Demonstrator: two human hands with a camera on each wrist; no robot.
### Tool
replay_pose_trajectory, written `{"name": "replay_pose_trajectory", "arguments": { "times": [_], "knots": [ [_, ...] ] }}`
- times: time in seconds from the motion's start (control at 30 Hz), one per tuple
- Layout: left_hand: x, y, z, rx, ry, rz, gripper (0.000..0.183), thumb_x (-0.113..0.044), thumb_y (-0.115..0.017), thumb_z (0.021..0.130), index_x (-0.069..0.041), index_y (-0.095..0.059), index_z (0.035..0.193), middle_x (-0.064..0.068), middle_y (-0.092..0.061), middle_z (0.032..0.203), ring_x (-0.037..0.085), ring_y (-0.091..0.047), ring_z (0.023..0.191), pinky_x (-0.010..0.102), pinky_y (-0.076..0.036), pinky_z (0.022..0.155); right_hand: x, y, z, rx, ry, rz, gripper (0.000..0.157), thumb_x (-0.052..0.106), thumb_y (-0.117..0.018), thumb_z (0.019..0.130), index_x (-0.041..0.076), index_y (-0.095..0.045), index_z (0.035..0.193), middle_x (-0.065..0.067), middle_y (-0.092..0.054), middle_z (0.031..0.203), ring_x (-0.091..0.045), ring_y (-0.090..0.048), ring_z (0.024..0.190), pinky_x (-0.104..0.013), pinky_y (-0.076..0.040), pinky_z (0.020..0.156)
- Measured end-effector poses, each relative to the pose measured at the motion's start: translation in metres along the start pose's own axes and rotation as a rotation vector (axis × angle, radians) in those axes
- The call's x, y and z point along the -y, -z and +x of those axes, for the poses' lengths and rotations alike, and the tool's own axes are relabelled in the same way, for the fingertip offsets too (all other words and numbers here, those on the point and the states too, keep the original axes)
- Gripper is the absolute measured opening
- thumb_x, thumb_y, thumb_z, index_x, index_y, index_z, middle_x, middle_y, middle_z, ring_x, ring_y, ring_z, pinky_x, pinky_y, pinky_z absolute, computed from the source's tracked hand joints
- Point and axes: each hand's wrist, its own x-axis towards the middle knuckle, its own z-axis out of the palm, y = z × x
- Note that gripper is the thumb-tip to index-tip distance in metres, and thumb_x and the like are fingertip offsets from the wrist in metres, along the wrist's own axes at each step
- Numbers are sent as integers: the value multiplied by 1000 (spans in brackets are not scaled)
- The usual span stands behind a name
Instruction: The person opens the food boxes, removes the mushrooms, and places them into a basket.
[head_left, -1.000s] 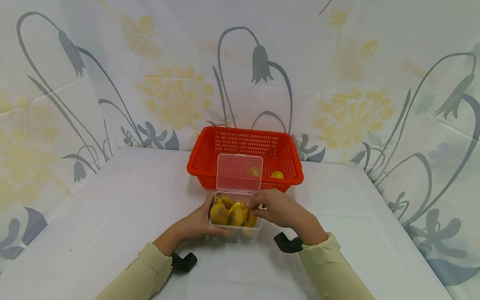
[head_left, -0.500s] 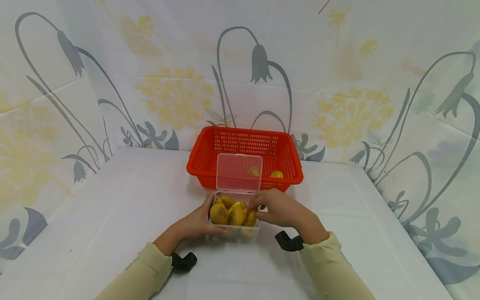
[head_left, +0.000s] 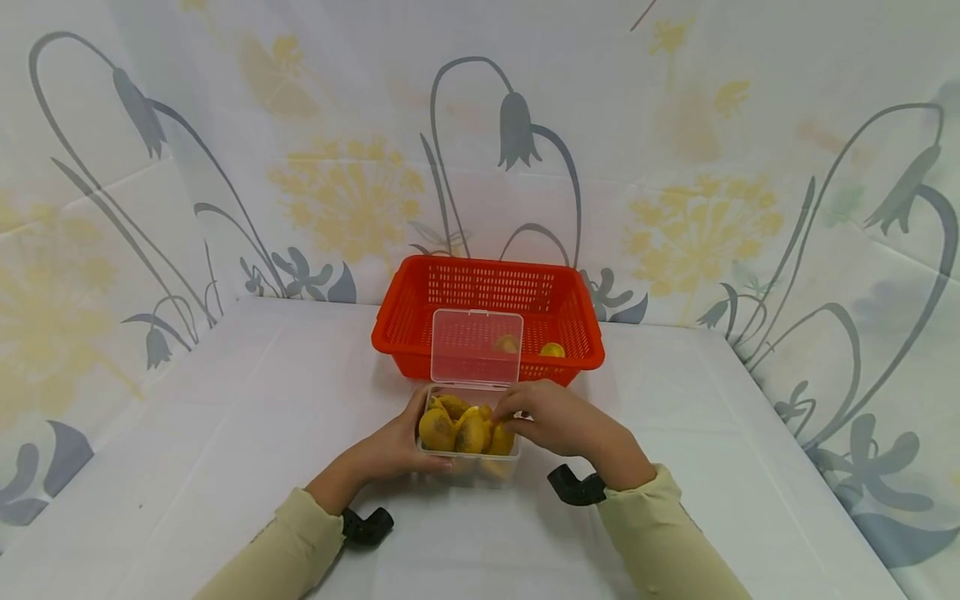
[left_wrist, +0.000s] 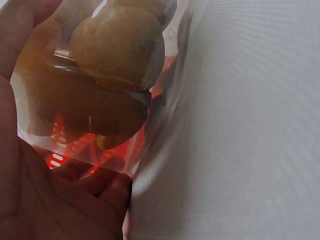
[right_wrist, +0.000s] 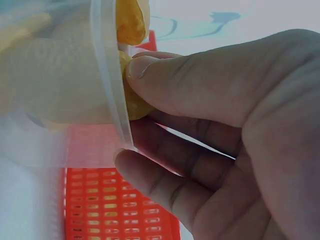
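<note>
A clear plastic box (head_left: 472,467) with its hinged lid (head_left: 477,346) standing up sits in front of the basket. Several yellow fruits (head_left: 437,429) with brown marks fill it to the rim. My left hand (head_left: 397,437) grips the box's left side, thumb along the front wall. Through that wall, the left wrist view shows rounded fruits (left_wrist: 120,47) pressed close together. At the right rim my right hand (head_left: 562,421) pinches a yellow fruit (right_wrist: 134,105) between thumb and fingers. Its lower finger touches the rim in the right wrist view, and the box wall hides part of this fruit.
Right behind the box stands a red perforated basket (head_left: 405,333), seen partly through the raised lid. A yellow fruit (head_left: 552,350) lies in its front right, with another beside it behind the lid. A white cloth (head_left: 247,417) covers the table, and a flower-printed curtain (head_left: 480,167) hangs behind.
Both hands and the box stay nearly where they were; the right fingers shift only slightly at the fruit. The whole view tilts a little.
</note>
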Motion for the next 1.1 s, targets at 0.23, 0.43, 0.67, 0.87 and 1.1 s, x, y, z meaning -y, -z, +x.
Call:
{"name": "replay_pose_trajectory", "arguments": {
  "times": [0.23,0.43,0.67,0.87,1.1],
  "knots": [
    [0,0,0,3,3,-2,107,-34,-88,67,-42,-14,145,-4,-35,141,20,-35,132,55,-33,114,2,2,-1,-25,18,-15,17,14,-68,90,14,-73,106,2,-70,106,-15,-64,100,-35,-57,87],
    [1,1,1,3,11,-4,107,-35,-88,67,-43,-14,144,-4,-35,141,21,-36,132,54,-34,114,4,3,-1,-38,33,-51,18,14,-67,91,13,-72,108,0,-69,110,-17,-64,104,-33,-57,88],
    [1,1,1,-5,27,1,107,-36,-88,67,-43,-14,144,-3,-35,142,21,-36,131,54,-35,113,5,7,-5,-104,58,-56,19,12,-67,90,13,-73,108,1,-68,110,-17,-64,103,-32,-57,88],
    [0,1,0,2,26,-2,107,-36,-88,67,-43,-14,144,-3,-36,139,22,-39,128,53,-34,114,6,11,-6,-197,124,-81,19,9,-67,90,12,-73,108,0,-67,107,-16,-64,100,-29,-57,86],
    [-1,1,-1,-9,40,10,107,-37,-88,66,-42,-15,144,-3,-37,139,21,-40,129,54,-32,114,6,15,-9,-273,159,-72,19,8,-67,89,10,-73,107,-1,-67,107,-15,-64,97,-27,-58,84]
  ]
}}
